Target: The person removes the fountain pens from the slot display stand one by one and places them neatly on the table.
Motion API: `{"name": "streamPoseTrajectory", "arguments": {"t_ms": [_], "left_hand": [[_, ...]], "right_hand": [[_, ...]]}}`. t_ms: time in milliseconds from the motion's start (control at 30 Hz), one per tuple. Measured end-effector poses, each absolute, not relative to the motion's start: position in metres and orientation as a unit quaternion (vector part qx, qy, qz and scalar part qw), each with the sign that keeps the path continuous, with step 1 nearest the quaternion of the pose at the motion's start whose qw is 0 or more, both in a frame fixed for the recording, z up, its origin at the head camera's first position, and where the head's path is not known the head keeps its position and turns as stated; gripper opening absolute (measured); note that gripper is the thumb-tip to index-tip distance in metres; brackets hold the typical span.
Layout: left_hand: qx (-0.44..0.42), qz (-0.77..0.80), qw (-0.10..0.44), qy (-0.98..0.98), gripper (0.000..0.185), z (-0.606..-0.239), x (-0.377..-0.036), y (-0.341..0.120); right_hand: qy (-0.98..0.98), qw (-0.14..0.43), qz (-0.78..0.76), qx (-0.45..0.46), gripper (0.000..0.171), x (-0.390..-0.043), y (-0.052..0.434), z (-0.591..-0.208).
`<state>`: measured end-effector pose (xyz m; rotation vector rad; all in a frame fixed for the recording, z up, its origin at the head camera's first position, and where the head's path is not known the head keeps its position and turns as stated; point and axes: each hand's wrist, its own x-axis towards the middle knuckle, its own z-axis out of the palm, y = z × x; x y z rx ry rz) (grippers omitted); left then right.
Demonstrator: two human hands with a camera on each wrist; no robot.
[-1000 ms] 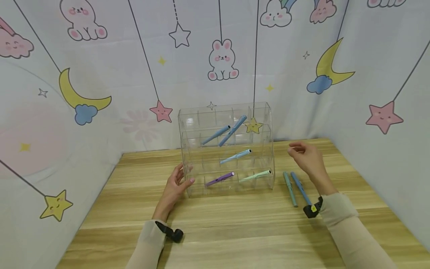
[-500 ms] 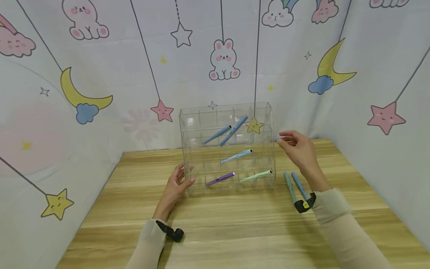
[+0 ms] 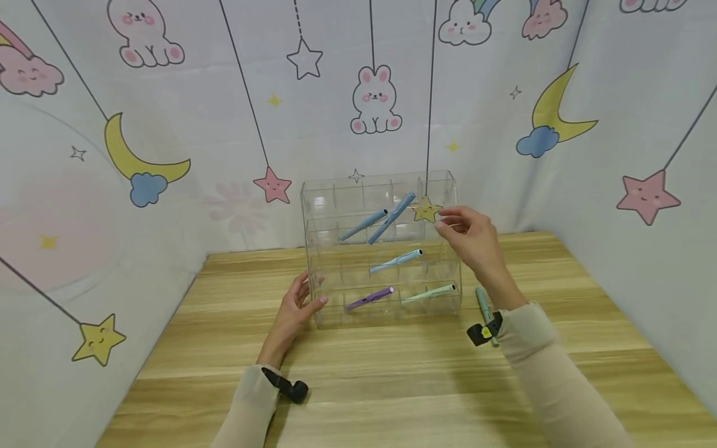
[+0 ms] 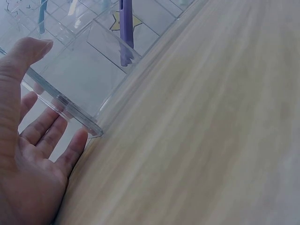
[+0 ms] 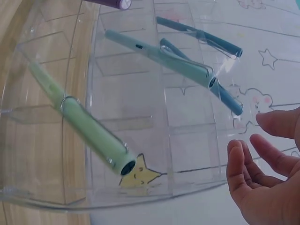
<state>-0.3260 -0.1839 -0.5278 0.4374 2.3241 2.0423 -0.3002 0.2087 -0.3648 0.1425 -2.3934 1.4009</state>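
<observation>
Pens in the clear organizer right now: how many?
5. Two blue pens cross in an upper row, a light blue pen sits mid-row, and a purple pen and green pen sit lowest. None looks hidden.

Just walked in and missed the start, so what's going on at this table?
A person is working at a clear acrylic organizer standing on a wooden table. The left hand rests against its lower left corner, fingers straight. The right hand is raised by the upper right side, fingers loosely curled and holding nothing. Five pens sit slanted in the compartments, among them a purple pen and a mint green pen in the bottom row. A teal pen lies on the table to the right.
</observation>
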Motion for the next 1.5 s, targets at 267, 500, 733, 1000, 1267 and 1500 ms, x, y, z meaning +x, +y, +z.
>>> {"name": "streamPoseTrajectory", "arguments": {"t_ms": [267, 500, 733, 1000, 1267, 1500], "left_hand": [[0.142, 0.653, 0.007, 0.744, 0.078, -0.527, -0.326, -0.184], [0.142, 0.655, 0.005, 0.742, 0.077, -0.528, -0.327, -0.185], [0.14, 0.65, 0.001, 0.747, 0.075, -0.528, -0.328, -0.185], [0.141, 0.646, 0.001, 0.751, 0.077, -0.529, -0.328, -0.183], [0.139, 0.641, 0.005, 0.755, 0.08, -0.53, -0.328, -0.185], [0.146, 0.644, 0.004, 0.751, 0.079, -0.529, -0.328, -0.185]], "right_hand": [[-0.842, 0.174, 0.505, 0.071, 0.038, -0.307, 0.195, -0.359], [-0.835, 0.163, 0.519, 0.083, 0.04, -0.312, 0.185, -0.357], [-0.826, 0.161, 0.531, 0.097, 0.036, -0.315, 0.172, -0.357], [-0.814, 0.161, 0.542, 0.133, 0.037, -0.322, 0.159, -0.359], [-0.812, 0.145, 0.549, 0.138, 0.038, -0.324, 0.146, -0.356], [-0.811, 0.139, 0.548, 0.147, 0.041, -0.326, 0.138, -0.353]]}}
